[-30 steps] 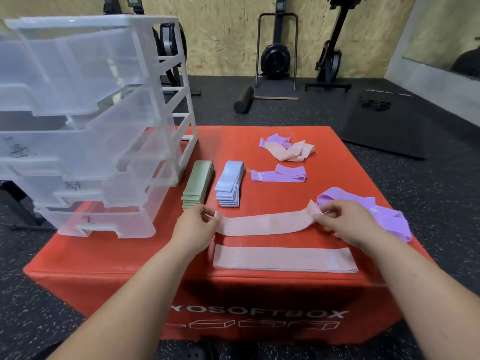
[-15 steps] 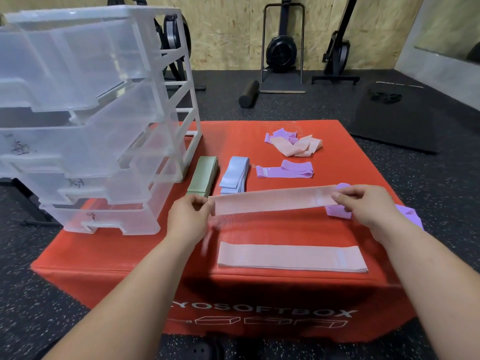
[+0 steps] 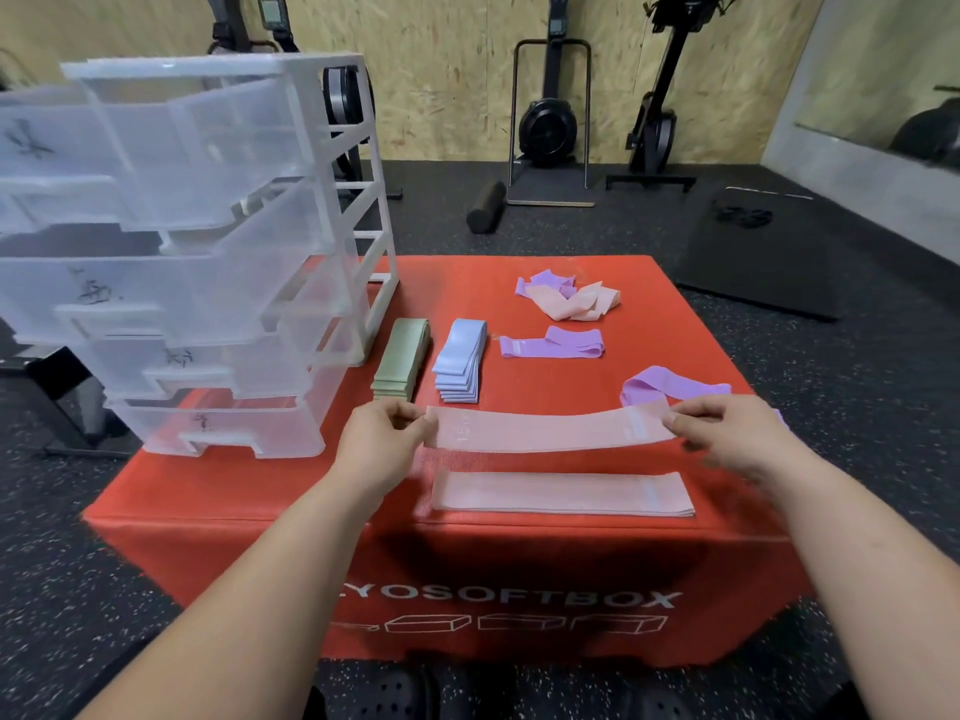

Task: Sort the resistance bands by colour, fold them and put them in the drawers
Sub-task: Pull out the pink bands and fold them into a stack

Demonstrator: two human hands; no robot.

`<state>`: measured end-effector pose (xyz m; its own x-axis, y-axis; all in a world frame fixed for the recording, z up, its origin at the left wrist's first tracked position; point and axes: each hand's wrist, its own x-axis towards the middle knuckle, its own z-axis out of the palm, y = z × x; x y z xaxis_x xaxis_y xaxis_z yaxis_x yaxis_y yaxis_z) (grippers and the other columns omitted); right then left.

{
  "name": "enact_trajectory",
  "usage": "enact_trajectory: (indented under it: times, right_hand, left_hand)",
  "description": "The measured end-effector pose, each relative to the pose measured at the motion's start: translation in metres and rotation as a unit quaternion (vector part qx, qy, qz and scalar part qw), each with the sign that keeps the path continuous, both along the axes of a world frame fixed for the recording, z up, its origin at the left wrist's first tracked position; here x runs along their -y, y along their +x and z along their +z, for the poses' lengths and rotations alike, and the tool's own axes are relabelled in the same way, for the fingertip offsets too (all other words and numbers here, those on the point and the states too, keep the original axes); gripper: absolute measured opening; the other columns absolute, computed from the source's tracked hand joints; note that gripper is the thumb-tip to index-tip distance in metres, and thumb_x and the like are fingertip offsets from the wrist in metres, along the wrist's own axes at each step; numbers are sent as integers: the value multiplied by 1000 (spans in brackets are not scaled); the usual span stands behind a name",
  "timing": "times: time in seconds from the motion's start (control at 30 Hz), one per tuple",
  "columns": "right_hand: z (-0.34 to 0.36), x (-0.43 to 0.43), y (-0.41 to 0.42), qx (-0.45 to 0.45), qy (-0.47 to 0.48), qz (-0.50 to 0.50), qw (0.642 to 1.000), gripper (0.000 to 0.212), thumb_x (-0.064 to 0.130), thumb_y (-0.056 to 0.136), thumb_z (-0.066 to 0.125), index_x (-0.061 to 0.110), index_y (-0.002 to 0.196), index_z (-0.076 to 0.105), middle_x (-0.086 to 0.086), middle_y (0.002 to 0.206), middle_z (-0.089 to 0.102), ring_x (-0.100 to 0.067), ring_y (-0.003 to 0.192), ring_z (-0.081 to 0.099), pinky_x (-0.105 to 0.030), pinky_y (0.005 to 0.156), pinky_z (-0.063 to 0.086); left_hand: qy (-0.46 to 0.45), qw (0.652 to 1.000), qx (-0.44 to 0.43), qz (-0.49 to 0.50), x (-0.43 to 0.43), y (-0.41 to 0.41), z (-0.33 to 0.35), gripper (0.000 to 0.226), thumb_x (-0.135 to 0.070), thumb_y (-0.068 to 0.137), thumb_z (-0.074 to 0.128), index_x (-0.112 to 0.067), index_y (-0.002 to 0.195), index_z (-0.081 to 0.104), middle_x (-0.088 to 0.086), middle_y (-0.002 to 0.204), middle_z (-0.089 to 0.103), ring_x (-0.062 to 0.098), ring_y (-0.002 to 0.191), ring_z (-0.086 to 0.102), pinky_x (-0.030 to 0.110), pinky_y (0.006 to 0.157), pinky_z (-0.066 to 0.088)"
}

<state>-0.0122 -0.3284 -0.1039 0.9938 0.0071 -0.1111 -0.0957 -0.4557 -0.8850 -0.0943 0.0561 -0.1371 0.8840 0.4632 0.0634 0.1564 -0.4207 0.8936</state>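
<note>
A pink band (image 3: pixel 548 432) is stretched flat in the air above the red box (image 3: pixel 260 491). My left hand (image 3: pixel 382 439) pinches its left end and my right hand (image 3: pixel 727 433) pinches its right end. Just below it a flattened pink band (image 3: pixel 561 493) lies near the box's front edge. A folded green stack (image 3: pixel 402 358) and a folded blue stack (image 3: pixel 461 361) sit side by side further back. Purple bands lie loose: one (image 3: pixel 553 344) in the middle, one (image 3: pixel 670 389) partly behind my right hand. A mixed purple and pink heap (image 3: pixel 569 298) is at the back.
A clear plastic drawer unit (image 3: pixel 197 252) with several drawers pulled out stands on the box's left side. Rowing machines, a foam roller (image 3: pixel 485 206) and a black mat (image 3: pixel 763 252) are on the dark floor behind.
Both hands have lifted the pink band off the box and pulled it taut and level. The camera view has tilted and moved closer.
</note>
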Motion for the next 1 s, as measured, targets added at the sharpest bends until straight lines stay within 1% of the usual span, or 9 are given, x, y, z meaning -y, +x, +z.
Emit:
enact_trajectory:
  times: [0.17,0.3,0.4,0.47,0.53,0.73,0.87,0.93,1.0]
  right_hand:
    - [-4,10,-17,-29,-53,14,998,2,16,91,79,15,91,78,-4,84,75,-16,72,64,-31,65,47]
    - [-10,17,-24,-30,-86,12,996,7,15,87,83,15,92,79,-6,78,75,-18,70,65,-31,65,49]
    - [-13,19,-26,-15,-125,17,992,12,21,84,86,20,94,78,-8,80,77,-19,66,64,-32,67,49]
    - [-13,18,-28,-4,-157,23,987,13,24,84,86,23,93,77,-6,81,78,-23,61,63,-31,64,48]
    - [-16,16,-28,4,-180,24,983,15,27,83,86,26,93,75,-1,77,77,-30,68,71,-33,66,50]
    - [-21,12,-25,9,-211,33,977,15,26,82,84,28,93,73,7,69,75,-26,67,74,-30,61,52]
    - [-23,10,-23,8,-251,49,967,15,26,82,82,26,94,72,11,66,74,-12,61,70,-28,60,50]
    - [-22,9,-23,4,-279,57,958,15,27,81,80,28,93,71,10,68,74,-10,65,70,-27,59,46]
    - [-21,9,-23,-8,-300,66,952,18,32,81,81,29,94,70,10,72,74,-12,72,71,-27,61,46]
  left_hand:
    - [61,997,-37,-20,7,-17,3,19,-28,91,80,-19,74,76,-6,76,75,12,70,64,24,62,45]
    - [109,992,-54,-39,10,-25,-1,12,-30,89,81,-25,80,75,-7,75,75,12,75,69,26,66,47]
    - [163,983,-61,-50,16,-30,0,8,-34,90,77,-27,87,73,-9,75,73,7,74,67,21,61,42]
    - [184,979,-66,-56,19,-31,1,8,-36,90,75,-29,89,72,-11,74,73,4,73,66,23,60,42]
    - [193,977,-71,-59,22,-30,1,7,-36,91,74,-30,89,70,-11,73,73,4,73,66,24,61,43]
    - [249,964,-69,-66,22,-25,-5,7,-37,92,72,-31,92,67,-14,76,70,14,80,67,32,71,52]
    - [279,954,-81,-78,23,-22,-11,7,-37,90,70,-33,91,65,-10,79,70,19,83,67,32,69,50]
    - [294,948,-84,-84,23,-21,-13,6,-38,90,68,-34,92,64,-8,84,69,22,88,66,34,69,47]
    - [317,940,-84,-88,23,-21,-15,10,-39,92,67,-32,100,66,-4,95,65,25,99,60,37,77,49]
